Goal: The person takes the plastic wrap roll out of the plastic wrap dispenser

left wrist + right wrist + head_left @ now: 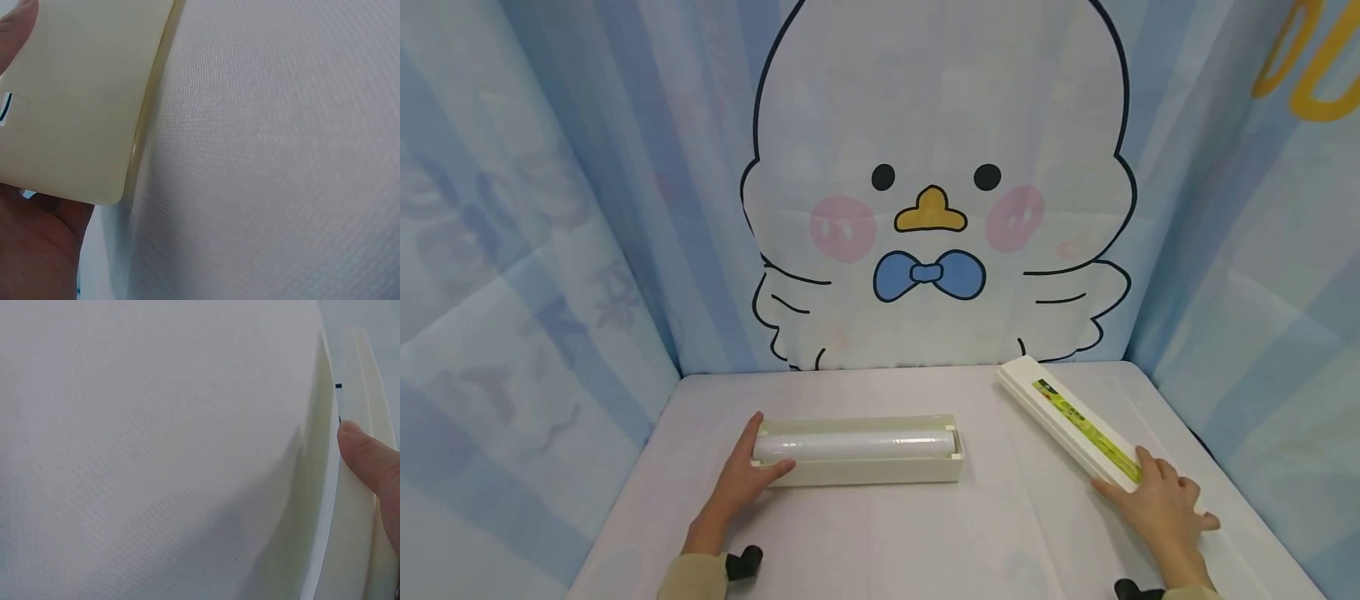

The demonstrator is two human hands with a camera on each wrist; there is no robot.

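Observation:
An open, pale cream cling film box (880, 473) lies lengthwise on the table, with a roll of cling film (857, 444) inside. My left hand (741, 479) grips the box's left end, thumb at the front wall and fingers at the far side. In the left wrist view, the thumb and palm (34, 250) border the box's smooth wall (81, 112). To the right, a long white lid (1063, 425) with a yellow-green label (1086, 429) lies at a slant. My right hand (1165, 508) holds its near end, thumb (369, 456) on the left edge; some fingers are hidden in the right wrist view.
A white cloth covers the table (925, 542). Blue-and-white striped curtains (512, 292) close in both sides, and a back cloth with a cartoon chick (932, 325) hangs behind the far edge. The box and lid lie apart, with tabletop between them.

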